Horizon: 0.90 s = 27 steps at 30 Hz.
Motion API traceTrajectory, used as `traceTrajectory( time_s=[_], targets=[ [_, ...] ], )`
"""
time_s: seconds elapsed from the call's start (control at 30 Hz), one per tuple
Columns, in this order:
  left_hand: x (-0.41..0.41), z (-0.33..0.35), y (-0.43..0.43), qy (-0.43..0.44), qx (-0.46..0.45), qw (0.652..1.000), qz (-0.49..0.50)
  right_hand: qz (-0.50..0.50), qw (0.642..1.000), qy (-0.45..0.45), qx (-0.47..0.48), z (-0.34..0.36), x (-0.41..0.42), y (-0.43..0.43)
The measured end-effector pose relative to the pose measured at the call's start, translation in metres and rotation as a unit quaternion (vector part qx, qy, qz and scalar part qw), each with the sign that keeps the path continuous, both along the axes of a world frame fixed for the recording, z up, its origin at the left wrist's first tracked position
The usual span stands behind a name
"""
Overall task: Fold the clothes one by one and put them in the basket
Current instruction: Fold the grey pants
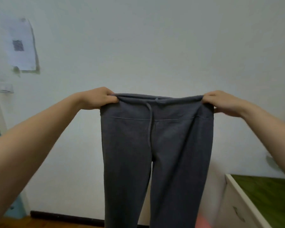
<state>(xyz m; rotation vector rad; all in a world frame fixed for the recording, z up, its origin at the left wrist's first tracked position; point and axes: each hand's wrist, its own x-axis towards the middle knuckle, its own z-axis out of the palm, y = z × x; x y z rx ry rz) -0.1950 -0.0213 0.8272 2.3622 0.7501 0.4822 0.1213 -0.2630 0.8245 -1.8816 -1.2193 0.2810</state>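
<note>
Hands pinch a pair of grey trousers [156,145] at the waistband, stretched wide in mid-air.

Left hand [97,98] and right hand [220,102] each nip one waistband corner, likely so both legs hang straight for folding; the drawstring [149,116] dangles. Behind: white wall [155,38], taped paper [21,45], green-topped cabinet [237,203]. No basket in view.
</note>
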Motion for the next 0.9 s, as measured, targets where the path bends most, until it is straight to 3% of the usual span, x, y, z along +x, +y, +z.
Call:
traceTrajectory(
  time_s=[0.07,0.13,0.23,0.33,0.47,0.6,0.67,0.73,0.8,0.83,0.9],
  targets=[
    [0.0,-0.008,0.0,-0.105,-0.159,0.981,0.029,-0.03,0.967,0.23,0.102,-0.019,0.001,0.007],
    [0.009,-0.018,-0.006,-0.136,-0.253,0.954,0.085,-0.087,0.934,0.32,0.132,-0.036,-0.003,0.022],
    [0.039,-0.032,-0.022,-0.192,-0.357,0.902,0.147,-0.153,0.918,0.326,0.168,-0.045,-0.026,0.052],
    [0.077,-0.034,-0.05,-0.274,-0.402,0.865,0.123,-0.162,0.943,0.197,0.214,-0.041,-0.066,0.087],
    [0.108,-0.027,-0.087,-0.25,-0.357,0.9,0.026,-0.1,0.979,-0.019,0.176,-0.029,-0.115,0.097],
    [0.1,-0.011,-0.092,-0.314,-0.367,0.876,-0.004,0.047,0.992,-0.031,0.117,-0.025,-0.118,0.076],
    [0.098,-0.008,-0.096,-0.313,-0.315,0.896,-0.003,0.028,0.985,-0.096,0.141,-0.031,-0.113,0.076],
    [0.096,-0.011,-0.09,-0.3,-0.169,0.939,0.006,-0.015,0.973,-0.047,0.224,-0.031,-0.107,0.078],
    [0.089,-0.016,-0.068,-0.329,-0.032,0.944,0.023,0.02,0.954,0.096,0.284,-0.024,-0.099,0.076],
    [0.082,-0.018,-0.054,-0.326,-0.009,0.944,0.045,0.047,0.941,0.152,0.299,-0.02,-0.094,0.075],
    [0.067,-0.02,-0.034,-0.28,-0.096,0.954,0.038,0.092,0.918,0.22,0.317,-0.014,-0.086,0.073]
  ],
)
